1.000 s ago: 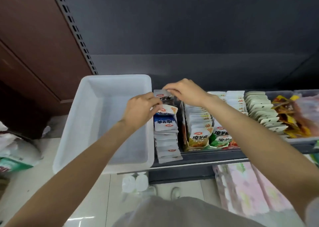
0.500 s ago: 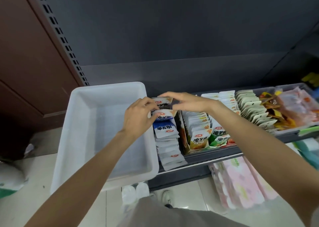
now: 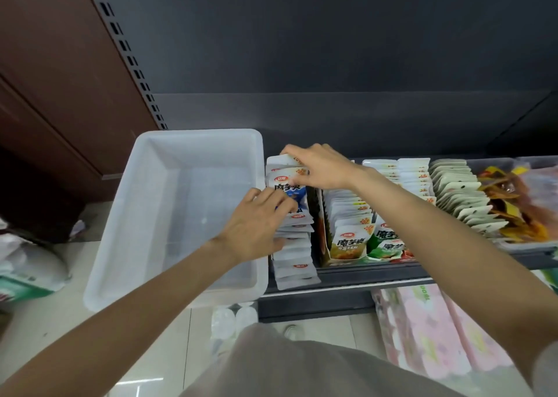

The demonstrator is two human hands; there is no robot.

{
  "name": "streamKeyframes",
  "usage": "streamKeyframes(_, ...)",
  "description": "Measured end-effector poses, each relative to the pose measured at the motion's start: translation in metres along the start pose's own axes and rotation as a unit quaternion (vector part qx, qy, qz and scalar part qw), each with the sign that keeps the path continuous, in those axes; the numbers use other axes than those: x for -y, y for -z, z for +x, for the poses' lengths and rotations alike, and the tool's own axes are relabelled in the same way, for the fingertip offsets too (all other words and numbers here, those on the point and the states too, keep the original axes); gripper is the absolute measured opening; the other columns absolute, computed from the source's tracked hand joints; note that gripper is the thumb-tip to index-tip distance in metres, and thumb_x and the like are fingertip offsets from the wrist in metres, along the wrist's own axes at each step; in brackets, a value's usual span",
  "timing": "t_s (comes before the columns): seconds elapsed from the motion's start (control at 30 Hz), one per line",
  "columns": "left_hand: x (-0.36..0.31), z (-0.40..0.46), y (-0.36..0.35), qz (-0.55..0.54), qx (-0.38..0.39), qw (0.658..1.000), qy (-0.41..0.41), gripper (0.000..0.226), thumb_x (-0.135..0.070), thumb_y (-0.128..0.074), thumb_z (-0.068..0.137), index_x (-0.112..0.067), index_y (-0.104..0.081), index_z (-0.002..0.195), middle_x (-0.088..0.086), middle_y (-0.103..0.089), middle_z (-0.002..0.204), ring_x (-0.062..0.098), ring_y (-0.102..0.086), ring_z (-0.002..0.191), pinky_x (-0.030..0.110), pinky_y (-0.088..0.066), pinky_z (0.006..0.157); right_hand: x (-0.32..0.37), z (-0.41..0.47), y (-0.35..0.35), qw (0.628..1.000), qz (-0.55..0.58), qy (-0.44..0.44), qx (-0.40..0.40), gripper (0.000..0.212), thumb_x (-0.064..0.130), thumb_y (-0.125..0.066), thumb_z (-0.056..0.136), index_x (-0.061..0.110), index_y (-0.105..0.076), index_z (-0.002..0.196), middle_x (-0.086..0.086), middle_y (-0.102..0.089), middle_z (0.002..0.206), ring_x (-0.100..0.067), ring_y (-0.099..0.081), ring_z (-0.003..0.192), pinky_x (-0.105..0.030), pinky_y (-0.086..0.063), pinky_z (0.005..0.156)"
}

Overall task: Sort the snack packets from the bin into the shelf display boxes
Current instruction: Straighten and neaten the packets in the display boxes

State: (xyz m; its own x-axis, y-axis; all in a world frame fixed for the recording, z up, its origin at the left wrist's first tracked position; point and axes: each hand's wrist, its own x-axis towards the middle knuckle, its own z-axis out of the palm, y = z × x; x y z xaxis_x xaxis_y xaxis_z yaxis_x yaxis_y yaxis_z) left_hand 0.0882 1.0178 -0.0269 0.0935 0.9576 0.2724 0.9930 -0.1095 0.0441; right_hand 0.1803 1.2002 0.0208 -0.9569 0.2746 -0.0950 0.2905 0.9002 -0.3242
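A translucent white bin (image 3: 181, 215) stands on the left of the shelf with nothing visible inside. Right of it runs a row of blue-and-white snack packets (image 3: 294, 245), leaning front to back. My left hand (image 3: 256, 224) rests against the left side of that row, fingers curled on the packets' edges. My right hand (image 3: 320, 165) grips the tops of the rearmost blue packets (image 3: 288, 182) and tilts them. Further right, a display box (image 3: 324, 245) holds yellow-labelled packets (image 3: 350, 242), with green-labelled packets (image 3: 388, 241) beside it.
More rows of white packets (image 3: 462, 197) and a clear tray of orange snacks (image 3: 513, 209) fill the shelf's right side. Below the shelf edge (image 3: 347, 288) lie pink wrapped packs (image 3: 422, 330) and white bottle caps (image 3: 232, 318). Bags (image 3: 27, 264) sit on the floor at left.
My left hand has slid down from the upper packets to the row's left side. My right hand stays on the rear packets, which now stand more upright. The view shifted.
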Motion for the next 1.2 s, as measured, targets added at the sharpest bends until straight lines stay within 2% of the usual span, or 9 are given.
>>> streamKeyframes(0.2,-0.013,0.005,-0.012,0.001,0.018,1.0,-0.008,0.049,-0.017,-0.079,0.056,-0.016,-0.06,0.102,0.003,-0.062,0.096,0.021,-0.059,0.086,0.032,-0.048,0.073,-0.001,0.0,0.002,1.0,0.007,0.007,0.009,0.04,0.029,-0.065,0.088,0.017,-0.046,0.121,0.012,-0.055,0.087,-0.009,-0.049,0.069,-0.033,-0.048,0.073)
streamKeyframes(0.33,-0.003,0.012,-0.009,-0.074,-0.041,0.996,0.039,0.016,-0.012,-0.076,0.069,-0.018,-0.067,0.081,-0.001,-0.066,0.074,0.019,-0.063,0.059,0.027,-0.052,0.051,-0.004,-0.004,0.0,1.0,0.023,0.01,0.011,0.038,0.028,-0.065,0.088,0.017,-0.047,0.119,0.017,-0.054,0.076,-0.009,-0.051,0.064,-0.031,-0.044,0.065)
streamKeyframes(0.43,0.012,0.019,-0.001,-0.096,-0.103,0.986,0.094,0.005,-0.022,-0.067,0.078,-0.022,-0.071,0.081,-0.005,-0.067,0.071,0.018,-0.062,0.054,0.026,-0.05,0.048,-0.006,-0.006,0.001,0.999,0.026,0.023,0.009,0.028,0.028,-0.063,0.089,0.018,-0.049,0.112,0.0,-0.057,0.071,-0.017,-0.053,0.062,-0.035,-0.045,0.061)
streamKeyframes(0.6,0.03,0.029,0.0,-0.113,-0.175,0.971,0.12,0.012,-0.022,-0.072,0.075,-0.018,-0.072,0.087,0.002,-0.063,0.107,0.019,-0.057,0.092,0.027,-0.039,0.081,-0.009,-0.007,-0.003,0.998,0.02,0.022,0.063,0.015,0.017,-0.06,0.089,0.018,-0.056,0.104,0.011,-0.051,0.066,-0.002,-0.048,0.059,-0.029,-0.033,0.06)
streamKeyframes(0.7,0.037,0.031,-0.001,-0.185,-0.109,0.97,0.118,0.014,-0.019,-0.071,0.082,-0.015,-0.069,0.095,0.005,-0.048,0.137,0.018,-0.046,0.121,0.028,-0.04,0.095,-0.01,-0.008,-0.003,0.996,0.039,-0.001,0.08,0.026,0.024,-0.061,0.089,0.021,-0.055,0.115,0.006,-0.06,0.088,-0.008,-0.052,0.089,-0.034,-0.042,0.071)
streamKeyframes(0.8,0.038,0.032,-0.003,-0.219,-0.059,0.969,0.102,0.018,-0.02,-0.063,0.089,-0.01,-0.065,0.104,0.004,-0.059,0.127,0.02,-0.059,0.108,0.038,-0.051,0.085,-0.005,-0.026,0.01,0.998,0.043,-0.022,-0.031,0.042,0.027,-0.061,0.09,0.023,-0.051,0.13,0.001,-0.058,0.123,-0.016,-0.046,0.115,-0.036,-0.042,0.094)
streamKeyframes(0.9,0.038,0.033,-0.007,-0.212,-0.073,0.97,0.093,0.025,-0.025,-0.058,0.09,-0.008,-0.064,0.106,0.005,-0.066,0.108,0.022,-0.064,0.093,0.035,-0.053,0.074,0.024,-0.071,0.013,0.977,0.115,-0.003,-0.178,0.029,0.028,-0.062,0.088,0.021,-0.059,0.117,0.008,-0.059,0.109,-0.007,-0.052,0.102,-0.025,-0.042,0.085)
streamKeyframes(1.07,0.041,0.029,-0.011,-0.216,-0.089,0.968,0.089,0.03,-0.032,-0.05,0.092,-0.011,-0.063,0.109,0.001,-0.065,0.111,0.016,-0.061,0.096,0.029,-0.049,0.075,0.062,-0.12,-0.039,0.996,-0.007,0.084,-0.023,0.064,0.055,-0.066,0.076,0.023,-0.049,0.129,0.007,-0.052,0.125,-0.01,-0.044,0.113,-0.02,-0.036,0.093)
streamKeyframes(1.2,0.04,0.031,-0.012,-0.2,-0.092,0.972,0.086,0.032,-0.033,-0.051,0.092,-0.01,-0.063,0.11,0.002,-0.064,0.112,0.016,-0.06,0.095,0.027,-0.049,0.073,0.063,-0.117,-0.075,0.991,-0.103,0.087,0.028,0.091,0.05,-0.078,0.063,0.018,-0.038,0.137,-0.002,-0.049,0.132,-0.02,-0.048,0.118,-0.032,-0.045,0.092)
